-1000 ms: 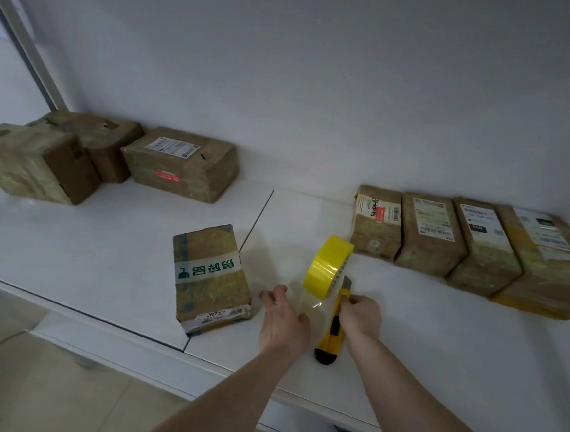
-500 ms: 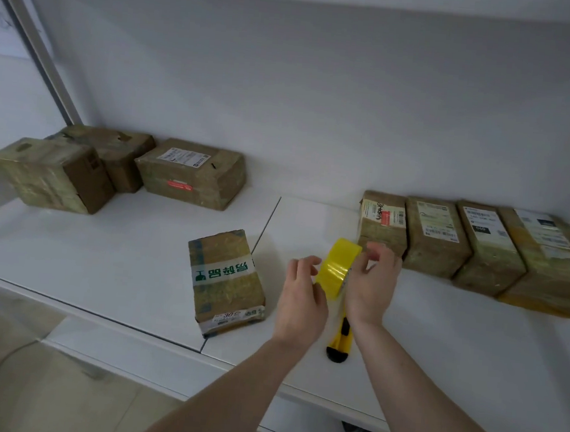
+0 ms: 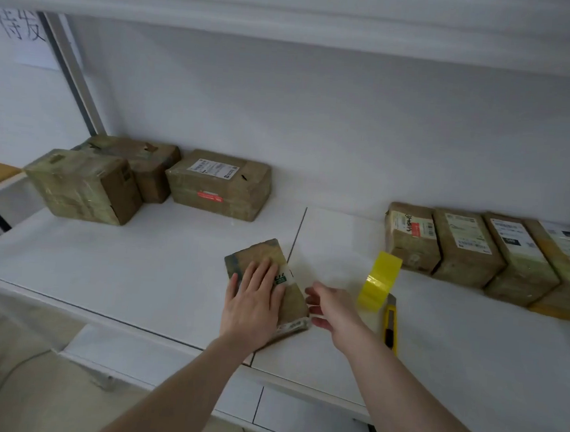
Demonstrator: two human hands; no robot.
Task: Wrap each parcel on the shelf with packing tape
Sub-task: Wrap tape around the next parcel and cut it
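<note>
Both hands have left the yellow tape roll [image 3: 379,280] and gone to the small parcel [image 3: 271,283] at the middle of the shelf [image 3: 136,272]; the roll now stands on edge by itself, touching the tip of the yellow utility knife [image 3: 391,326]. The left hand [image 3: 252,305] lies flat on the parcel's top, fingers straight and spread, pressing it. The right hand [image 3: 329,309] is at the parcel's right edge, fingers loosely bent — whether it pinches a clear tape strip there I cannot tell.

The parcel is a small rectangular cardboard box, glossy with tape, bearing a white band with green print. Three larger taped boxes [image 3: 211,182] sit at the back left; four more [image 3: 479,248] stand side by side at the back right, white labels up.

The shelf is smooth white board with a thin seam — a white wall rises behind.
</note>
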